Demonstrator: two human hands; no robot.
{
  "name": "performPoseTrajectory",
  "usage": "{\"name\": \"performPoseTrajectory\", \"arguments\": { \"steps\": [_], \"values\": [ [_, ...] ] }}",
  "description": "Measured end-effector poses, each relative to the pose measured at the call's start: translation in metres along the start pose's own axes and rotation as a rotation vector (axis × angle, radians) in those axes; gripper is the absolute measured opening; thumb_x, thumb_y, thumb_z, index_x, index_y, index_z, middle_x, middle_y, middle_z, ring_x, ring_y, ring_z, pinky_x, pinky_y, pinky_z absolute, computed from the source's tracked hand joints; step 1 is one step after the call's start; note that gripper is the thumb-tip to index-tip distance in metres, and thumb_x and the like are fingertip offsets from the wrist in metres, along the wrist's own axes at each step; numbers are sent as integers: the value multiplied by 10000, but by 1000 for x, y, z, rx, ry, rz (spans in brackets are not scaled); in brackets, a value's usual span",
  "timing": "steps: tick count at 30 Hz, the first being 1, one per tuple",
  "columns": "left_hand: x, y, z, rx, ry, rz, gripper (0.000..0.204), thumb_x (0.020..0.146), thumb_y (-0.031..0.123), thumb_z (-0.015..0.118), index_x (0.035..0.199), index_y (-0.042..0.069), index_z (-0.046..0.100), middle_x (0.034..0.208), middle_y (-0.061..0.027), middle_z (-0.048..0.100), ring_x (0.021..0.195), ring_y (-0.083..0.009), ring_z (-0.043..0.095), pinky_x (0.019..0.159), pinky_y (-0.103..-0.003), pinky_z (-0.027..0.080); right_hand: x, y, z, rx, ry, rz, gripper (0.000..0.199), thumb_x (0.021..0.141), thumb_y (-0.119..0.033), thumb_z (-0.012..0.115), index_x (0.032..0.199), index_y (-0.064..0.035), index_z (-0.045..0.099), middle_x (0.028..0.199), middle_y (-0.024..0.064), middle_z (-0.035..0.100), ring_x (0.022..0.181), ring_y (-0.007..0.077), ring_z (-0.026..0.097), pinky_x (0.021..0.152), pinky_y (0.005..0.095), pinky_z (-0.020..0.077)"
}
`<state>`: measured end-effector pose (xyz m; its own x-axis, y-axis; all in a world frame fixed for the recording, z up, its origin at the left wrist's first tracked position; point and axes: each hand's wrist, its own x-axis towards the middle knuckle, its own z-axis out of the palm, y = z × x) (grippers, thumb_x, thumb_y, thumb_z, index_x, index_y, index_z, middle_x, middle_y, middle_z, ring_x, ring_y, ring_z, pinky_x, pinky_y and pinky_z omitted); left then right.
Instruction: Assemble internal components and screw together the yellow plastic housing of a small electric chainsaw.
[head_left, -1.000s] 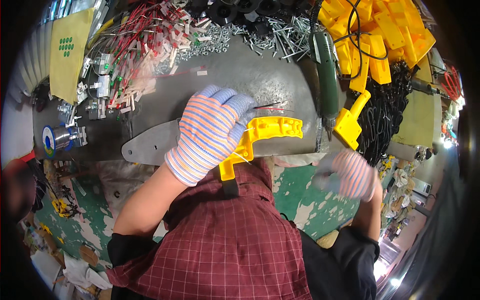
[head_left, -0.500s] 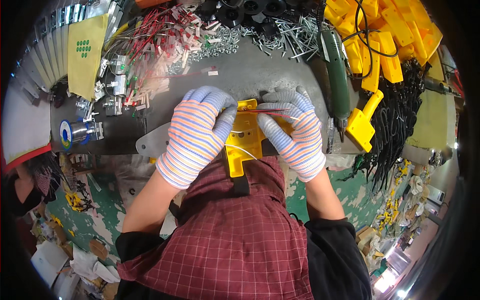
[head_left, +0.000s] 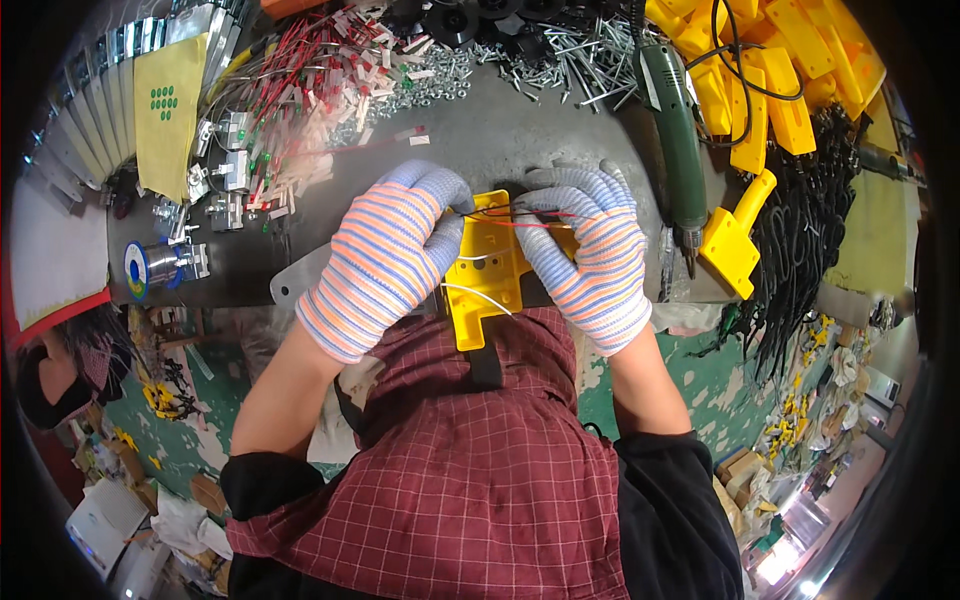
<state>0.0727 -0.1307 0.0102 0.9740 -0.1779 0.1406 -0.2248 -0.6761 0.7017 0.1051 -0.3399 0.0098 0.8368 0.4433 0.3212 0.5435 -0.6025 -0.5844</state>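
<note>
Both my hands wear striped knit gloves. A yellow plastic housing half [head_left: 484,282] lies open at the table's front edge, its hollow side up, between my hands. Red and black thin wires [head_left: 512,216] run across its far end. My left hand [head_left: 392,258] pinches the wires beside the housing's left side. My right hand [head_left: 592,252] has thumb and forefinger closed on the same wires on the right; its other fingers are loosely curled. A white wire [head_left: 484,294] loops over the lower part of the housing. A grey metal blade-like plate [head_left: 300,278] shows partly behind my left forearm.
A green electric screwdriver [head_left: 676,150] stands right of my right hand, near a yellow handle piece [head_left: 734,240]. Yellow housings [head_left: 775,90], black cords [head_left: 800,220], screws [head_left: 590,60], red-wired parts [head_left: 310,100] and a solder spool [head_left: 150,268] surround the work spot.
My left hand has shifted slightly left and down. The wires now stretch between both hands across the housing, with their free ends no longer sticking out past my right fingers.
</note>
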Motion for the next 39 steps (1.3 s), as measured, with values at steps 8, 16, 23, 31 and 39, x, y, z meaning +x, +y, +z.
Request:
{"name": "performPoseTrajectory", "arguments": {
  "steps": [8,16,23,31,39],
  "values": [
    [17,-2,-17,45,-194,144,105,848,70,620,946,36,634,920,-156,614,851,-354,620,751,-409,507,1,1,-5,-18,-38,-60,181,770,-192,705,921,-107,653,922,87,637,941,326,593,895,459,426],
    [31,-1,-22,269,-344,307,124,826,101,636,928,32,629,918,-127,605,888,-344,597,784,-424,496,0,1,-7,-14,-73,-24,182,764,-200,710,905,-94,666,910,96,632,922,330,593,852,450,440],
    [33,-13,-28,17,-401,184,155,824,107,665,930,3,622,882,-146,623,817,-321,612,768,-386,502,1,-1,-6,-55,-52,-27,148,788,-204,694,882,-94,664,893,100,633,900,329,598,838,447,444],
    [23,-10,-29,-122,-369,-68,118,829,53,643,926,-8,617,884,-127,631,826,-244,627,764,-332,510,0,-1,-6,-34,-56,-20,143,796,-205,690,894,-101,672,894,99,641,884,322,605,834,434,451],
    [-2,1,-15,60,-81,252,133,721,70,696,844,68,644,948,-115,579,896,-311,578,790,-391,474,-1,3,-4,-16,-61,-53,155,798,-216,688,900,-99,677,900,91,645,893,316,607,838,432,451]
  ]
}}
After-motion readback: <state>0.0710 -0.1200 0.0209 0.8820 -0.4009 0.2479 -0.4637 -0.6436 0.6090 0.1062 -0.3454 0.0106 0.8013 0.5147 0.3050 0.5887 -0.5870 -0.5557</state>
